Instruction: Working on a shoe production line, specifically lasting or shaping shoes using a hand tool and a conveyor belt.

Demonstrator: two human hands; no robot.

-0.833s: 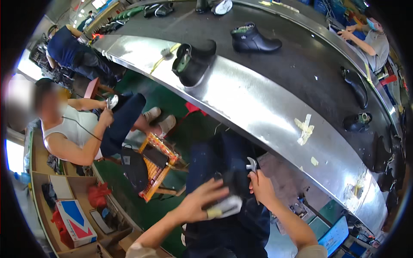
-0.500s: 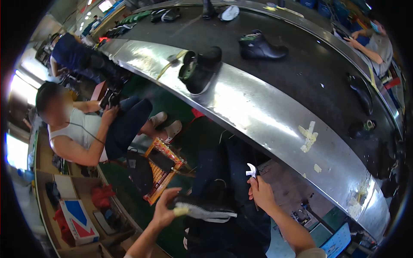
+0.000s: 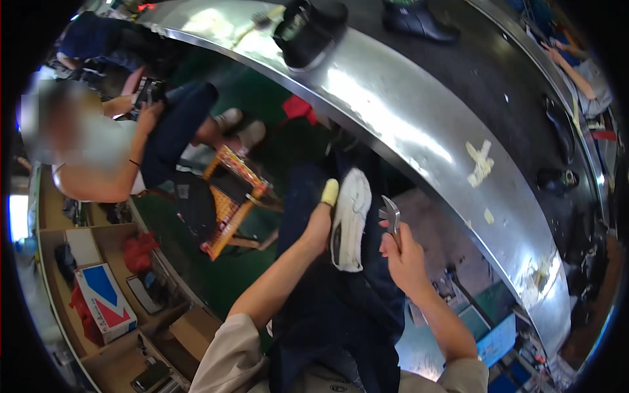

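A black shoe [image 3: 352, 219] lies over my lap with its pale, whitish underside turned up. My left hand [image 3: 319, 226] grips it along its left side; a yellow wrap covers one of that hand's digits, and the other fingers are hidden by the shoe. Just right of the shoe, apart from it, my right hand [image 3: 404, 259] is closed round a claw hammer [image 3: 392, 215]. The metal head stands up above the fist, while most of the handle is hidden.
A metal-edged bench [image 3: 419, 141] curves past, with black boots [image 3: 308, 36] on it. To the left are a woven-seat stool [image 3: 232, 203], a seated person [image 3: 98, 157] handling dark footwear, and a compartmented wooden box [image 3: 170, 318] holding a printed carton [image 3: 105, 304].
The shoe has turned from sideways to lengthwise, underside up, with my left hand now along its left side. The hammer stays in my right hand. The view has tilted down.
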